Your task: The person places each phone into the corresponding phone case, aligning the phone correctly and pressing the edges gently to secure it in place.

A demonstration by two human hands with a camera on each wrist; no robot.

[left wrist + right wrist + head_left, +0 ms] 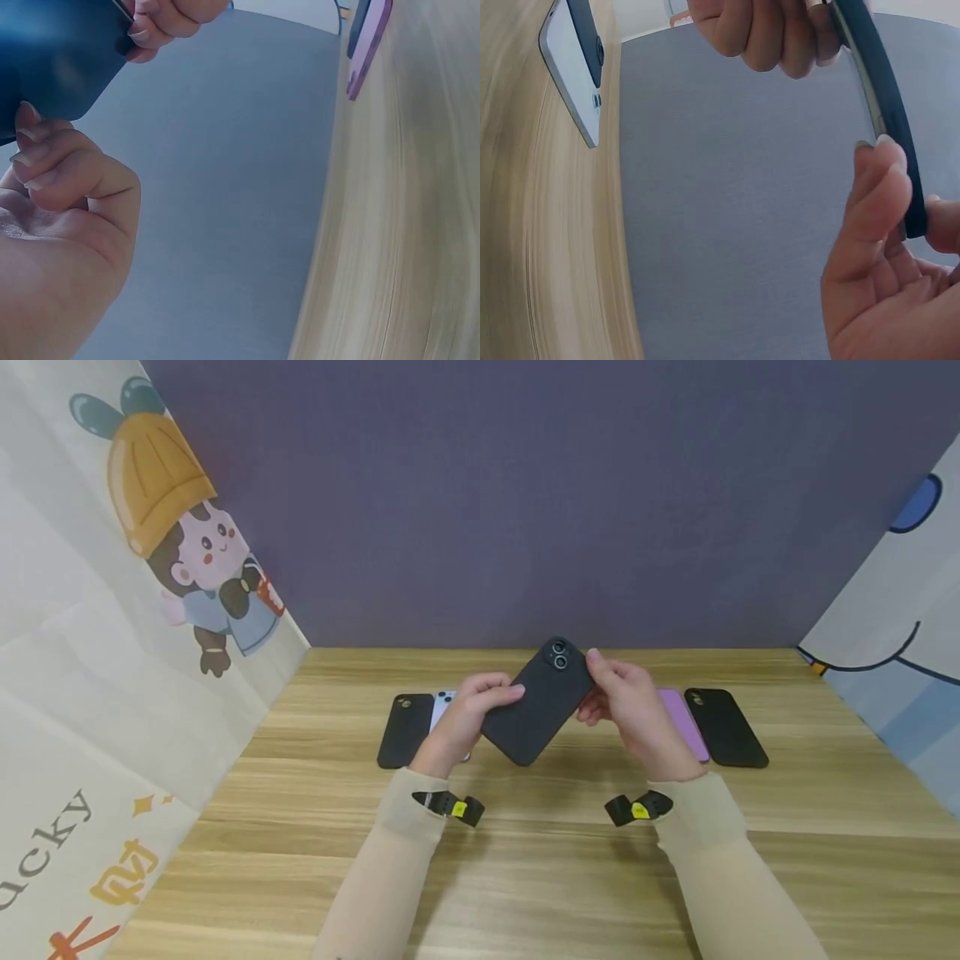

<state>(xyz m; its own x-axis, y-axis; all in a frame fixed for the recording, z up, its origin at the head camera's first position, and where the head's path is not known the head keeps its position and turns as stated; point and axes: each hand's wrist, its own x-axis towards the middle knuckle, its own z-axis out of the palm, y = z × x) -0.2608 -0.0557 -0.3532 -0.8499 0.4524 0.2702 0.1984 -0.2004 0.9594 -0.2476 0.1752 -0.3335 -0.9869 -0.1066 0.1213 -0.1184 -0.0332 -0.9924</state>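
Both hands hold a phone with a black case (534,714) on its back, tilted above the table, its two camera lenses at the top. My left hand (471,712) grips the lower left edge, thumb over the back. At the upper right edge, my right hand (636,710) pinches the phone with its thumb and curled fingers. The left wrist view shows the phone's dark glossy screen (56,56) facing down. Side-on in the right wrist view, the black case (889,97) curves along the phone, whose silvery edge shows beside it.
On the wooden table (540,877) lie a black case (405,731) and a white phone (444,700) at left, the latter partly hidden by my left hand. At right lie a purple case or phone (685,722) and another black case (726,727). A grey-blue panel (547,502) stands behind.
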